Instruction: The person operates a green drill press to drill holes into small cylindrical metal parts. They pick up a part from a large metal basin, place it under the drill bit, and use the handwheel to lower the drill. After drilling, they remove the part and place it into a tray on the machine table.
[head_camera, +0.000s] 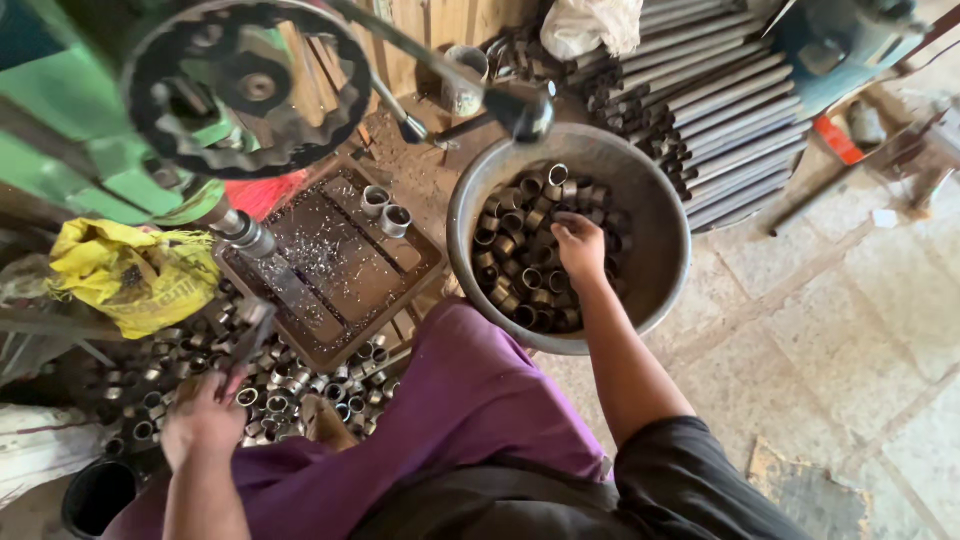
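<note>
Just a few bags and one box in this shot, no signs or screens.
Crumpled yellow bag (135, 272) with dark print at the left edge, under the green machine. A scrunched white plastic bag (592, 24) sits top centre, on the pipe stack. Small orange-red box (837, 139) lies at the upper right on the floor.

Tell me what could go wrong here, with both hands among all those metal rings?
The right hand digs bare into cut metal rings in the grey basin; sharp edges might nick it. The left hand rests on loose rings below the drill, near metal shavings on the tray, which could prick skin. The purple cloth lies close to those rings and might snag.
</note>
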